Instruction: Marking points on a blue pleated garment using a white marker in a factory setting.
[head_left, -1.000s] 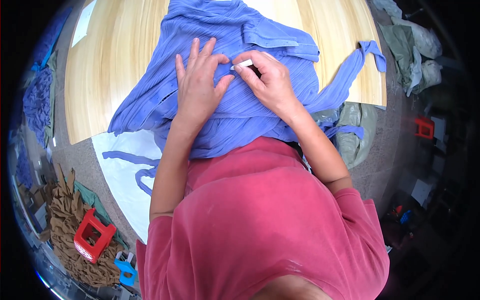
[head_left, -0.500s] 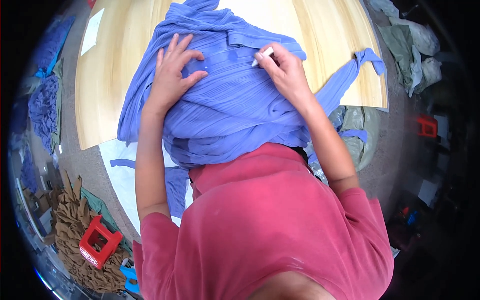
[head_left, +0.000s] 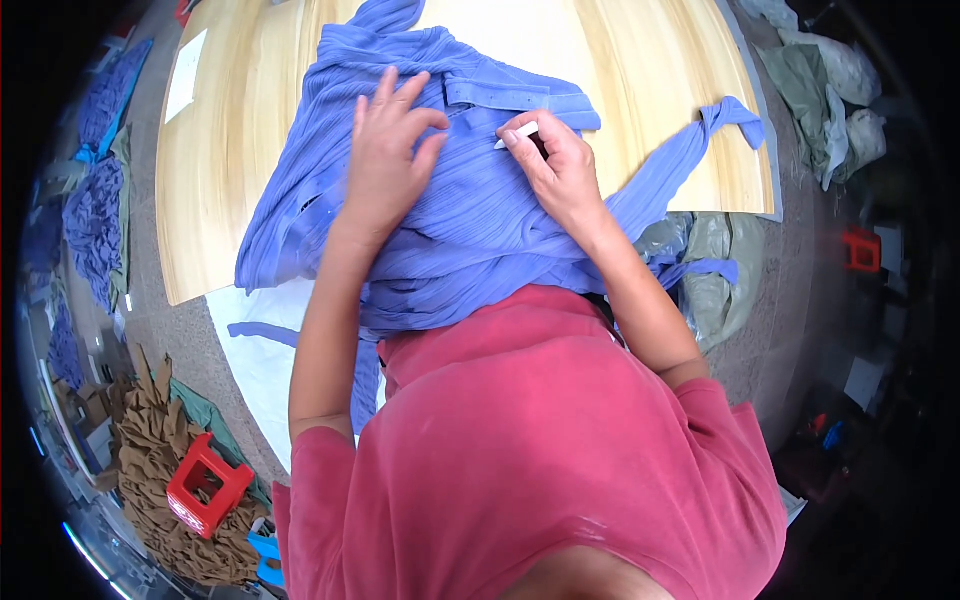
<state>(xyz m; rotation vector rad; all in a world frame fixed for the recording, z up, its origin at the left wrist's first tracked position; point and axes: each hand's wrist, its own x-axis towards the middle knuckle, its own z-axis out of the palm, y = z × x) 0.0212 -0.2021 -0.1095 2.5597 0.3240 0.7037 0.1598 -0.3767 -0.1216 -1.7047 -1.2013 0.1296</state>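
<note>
A blue-violet crinkled garment [head_left: 450, 230] is heaped over the near part of the wooden tabletop and hangs over its edge against me. My left hand [head_left: 392, 160] rests on the cloth with fingers stretched out, thumb and forefinger bent toward each other but apart. Pinched in my right hand [head_left: 565, 175] is a short white marking pen [head_left: 518, 136], its tip angled down-left close to the cloth; whether it touches I cannot tell. Just beyond the pen runs a flat blue-violet band [head_left: 520, 96] with small spots along it.
A wooden table [head_left: 670, 60] lies under the garment, with white paper [head_left: 186, 75] at its far left. A blue-violet strip [head_left: 690, 145] trails right. Below are plastic-wrapped bundles [head_left: 725, 260] to the right, and a red stool [head_left: 208, 485] on brown cloth [head_left: 145, 450] to the left.
My left hand has slid to the right across the cloth, nearer the pen. My right hand, still with the pen, has shifted slightly left and toward me.
</note>
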